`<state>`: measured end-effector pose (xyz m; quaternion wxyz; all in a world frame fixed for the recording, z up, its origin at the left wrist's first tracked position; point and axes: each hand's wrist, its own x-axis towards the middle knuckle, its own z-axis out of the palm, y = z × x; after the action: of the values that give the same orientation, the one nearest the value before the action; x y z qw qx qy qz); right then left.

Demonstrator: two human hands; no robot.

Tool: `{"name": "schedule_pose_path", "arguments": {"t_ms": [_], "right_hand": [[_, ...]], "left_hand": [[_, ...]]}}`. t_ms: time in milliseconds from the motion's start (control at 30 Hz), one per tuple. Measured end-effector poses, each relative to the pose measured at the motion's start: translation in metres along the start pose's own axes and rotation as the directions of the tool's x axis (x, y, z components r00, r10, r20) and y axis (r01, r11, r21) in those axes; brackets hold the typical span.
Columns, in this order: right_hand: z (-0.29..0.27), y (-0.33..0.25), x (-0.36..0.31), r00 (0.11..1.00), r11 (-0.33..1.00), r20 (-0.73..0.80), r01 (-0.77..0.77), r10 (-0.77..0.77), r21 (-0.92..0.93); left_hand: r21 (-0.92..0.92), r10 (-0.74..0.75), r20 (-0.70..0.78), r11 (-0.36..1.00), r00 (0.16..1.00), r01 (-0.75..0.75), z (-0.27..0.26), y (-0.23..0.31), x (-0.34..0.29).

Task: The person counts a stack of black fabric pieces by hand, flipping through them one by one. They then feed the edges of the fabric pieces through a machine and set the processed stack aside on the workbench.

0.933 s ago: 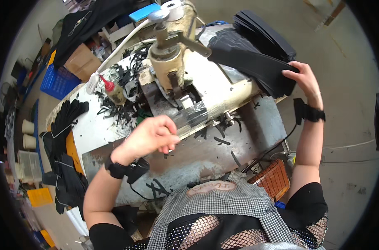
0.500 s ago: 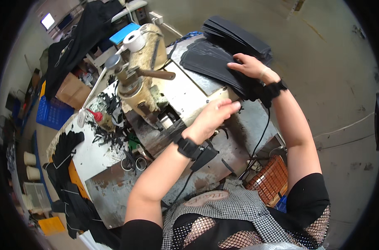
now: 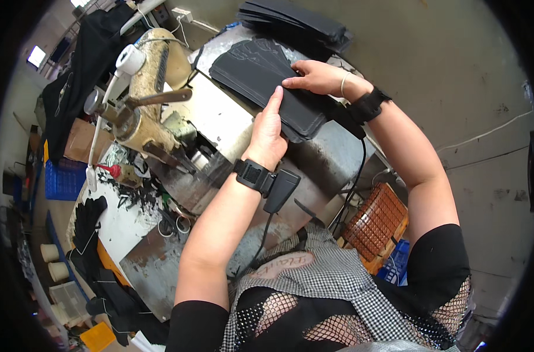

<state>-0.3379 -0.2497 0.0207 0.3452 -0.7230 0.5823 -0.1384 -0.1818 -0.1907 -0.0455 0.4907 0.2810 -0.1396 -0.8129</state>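
Note:
A fanned stack of black fabric pieces [image 3: 249,73] lies on the metal plate beside the machine. My right hand [image 3: 319,79] grips the stack's right edge, its thumb on top and its fingers curled over the side. At the near left edge is my left hand [image 3: 268,135], thumb laid along the top piece and the other fingers mostly hidden beneath or behind it. Both hands hold the same stack, their thumbs close together. The near end of the stack overhangs the plate's edge.
A cream sewing machine [image 3: 146,117] with a metal lever stands left of the stack. A second black stack [image 3: 296,23] lies behind. Scissors [image 3: 176,223], black scraps and a red-tipped bottle [image 3: 123,173] lie on the table at left. A blue crate [image 3: 70,179] is further left.
My left hand has moved up and forward from beside the machine bed onto the stack. My right hand has closed on the edge. The view has shifted, and the stack's near end is squarer.

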Motion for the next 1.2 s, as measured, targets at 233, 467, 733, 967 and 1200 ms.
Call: {"name": "schedule_pose_path", "arguments": {"t_ms": [233,467,733,967,1200], "right_hand": [[0.027,0.012,-0.04,0.991,0.869,0.126,-0.108,0.053,0.484],[0.066,-0.002,-0.087,0.998,0.617,0.009,-0.048,0.065,0.786],[0.112,0.011,-0.123,0.959,0.513,-0.243,0.283,-0.145,0.81],[0.138,0.012,-0.14,0.834,0.548,-0.433,0.551,-0.342,0.629],[0.181,0.02,-0.15,0.885,0.562,-0.352,0.466,-0.305,0.683]], "left_hand": [[0.185,0.001,0.01,0.983,1.0,-0.003,-0.014,-0.005,-0.044],[0.465,0.071,0.054,0.881,0.996,-0.088,-0.016,-0.009,-0.081],[0.44,0.158,0.175,0.871,0.972,-0.221,-0.034,-0.007,-0.109],[0.523,0.37,0.279,0.715,0.886,-0.463,-0.031,-0.015,-0.141],[0.54,0.315,0.335,0.708,0.888,-0.455,-0.06,-0.031,-0.153]]}}
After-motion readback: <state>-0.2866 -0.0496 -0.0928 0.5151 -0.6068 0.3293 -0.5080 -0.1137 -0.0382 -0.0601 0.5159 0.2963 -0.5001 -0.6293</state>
